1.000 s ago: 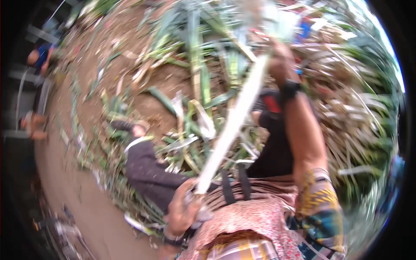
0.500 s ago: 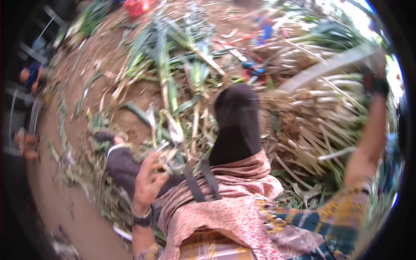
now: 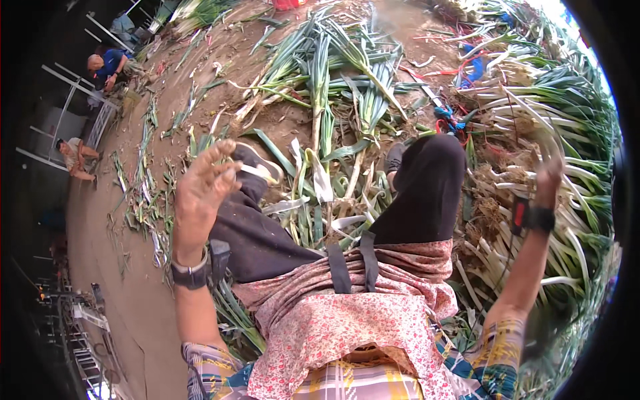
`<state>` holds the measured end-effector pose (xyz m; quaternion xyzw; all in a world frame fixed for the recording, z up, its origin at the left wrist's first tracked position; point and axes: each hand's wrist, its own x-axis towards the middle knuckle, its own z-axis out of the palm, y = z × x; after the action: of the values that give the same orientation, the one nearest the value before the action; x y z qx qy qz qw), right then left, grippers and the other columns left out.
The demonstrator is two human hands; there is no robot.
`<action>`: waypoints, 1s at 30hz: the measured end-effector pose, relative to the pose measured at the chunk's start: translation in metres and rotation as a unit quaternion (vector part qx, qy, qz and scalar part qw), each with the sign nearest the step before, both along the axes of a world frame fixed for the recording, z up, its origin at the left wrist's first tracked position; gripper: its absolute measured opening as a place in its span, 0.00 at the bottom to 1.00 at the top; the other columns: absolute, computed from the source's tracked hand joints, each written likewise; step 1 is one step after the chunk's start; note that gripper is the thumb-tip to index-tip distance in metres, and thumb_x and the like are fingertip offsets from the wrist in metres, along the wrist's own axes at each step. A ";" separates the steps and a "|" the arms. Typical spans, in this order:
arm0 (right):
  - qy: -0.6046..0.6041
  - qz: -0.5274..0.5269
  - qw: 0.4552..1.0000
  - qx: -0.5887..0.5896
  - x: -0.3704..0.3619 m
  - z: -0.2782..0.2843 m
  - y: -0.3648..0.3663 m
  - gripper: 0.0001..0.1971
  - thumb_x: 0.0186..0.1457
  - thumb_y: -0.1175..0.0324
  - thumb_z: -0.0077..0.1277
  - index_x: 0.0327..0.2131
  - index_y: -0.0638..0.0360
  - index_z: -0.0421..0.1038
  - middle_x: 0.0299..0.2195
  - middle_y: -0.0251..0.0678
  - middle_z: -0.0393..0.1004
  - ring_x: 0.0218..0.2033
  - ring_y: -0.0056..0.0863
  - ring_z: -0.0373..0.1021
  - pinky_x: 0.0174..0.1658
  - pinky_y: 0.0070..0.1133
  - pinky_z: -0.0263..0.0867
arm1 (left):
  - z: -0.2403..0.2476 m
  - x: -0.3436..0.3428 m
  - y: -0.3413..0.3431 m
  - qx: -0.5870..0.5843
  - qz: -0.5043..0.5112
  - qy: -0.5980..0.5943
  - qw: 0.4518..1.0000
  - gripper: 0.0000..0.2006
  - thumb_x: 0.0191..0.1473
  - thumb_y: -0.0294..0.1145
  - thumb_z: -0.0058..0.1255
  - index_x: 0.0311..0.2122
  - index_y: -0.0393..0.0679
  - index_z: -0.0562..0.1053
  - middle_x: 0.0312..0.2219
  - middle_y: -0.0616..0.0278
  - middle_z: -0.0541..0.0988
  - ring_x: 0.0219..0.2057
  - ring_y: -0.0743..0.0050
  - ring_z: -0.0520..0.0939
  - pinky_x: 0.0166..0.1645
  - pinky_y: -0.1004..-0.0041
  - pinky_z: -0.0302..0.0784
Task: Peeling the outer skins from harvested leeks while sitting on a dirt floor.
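Note:
My left hand is raised at the left of my lap, above my knee, its fingers apart and curved. I see nothing held in it. On the right, my right hand is smeared by motion over a large pile of leeks with white stems and rooty ends. Its fingers look closed round a long, thin, pale leek that arches up and to the left. Between my feet, several trimmed leeks with green tops lie crossed on the soil.
Blue and red ties lie beside the leek pile. Loose leaves litter the ground on the left. At the far left a person in blue and another person sit low near metal frames. A red object stands at the top edge.
My view has turned left, so the scene sits further right and the two people show more fully. My left hand has risen. My right hand has come lower and inward, over the pile.

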<state>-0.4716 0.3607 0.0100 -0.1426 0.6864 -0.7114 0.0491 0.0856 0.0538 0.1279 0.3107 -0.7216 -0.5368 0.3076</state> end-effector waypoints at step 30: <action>-0.354 0.246 0.825 0.364 0.305 -0.333 -0.315 0.20 0.46 0.68 0.49 0.44 0.67 0.65 0.34 0.36 0.70 0.35 0.24 0.66 0.41 0.19 0.62 | -0.390 -0.161 -0.200 0.522 0.023 0.061 0.851 0.11 0.52 0.35 0.51 0.36 0.41 0.67 0.22 0.66 0.74 0.19 0.81 0.74 0.23 0.79 0.73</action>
<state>-0.1665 0.0455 -0.3225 -0.0164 0.7734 -0.3757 0.5103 -0.0756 -0.1460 -0.2624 0.4081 -0.3078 -0.8452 0.1560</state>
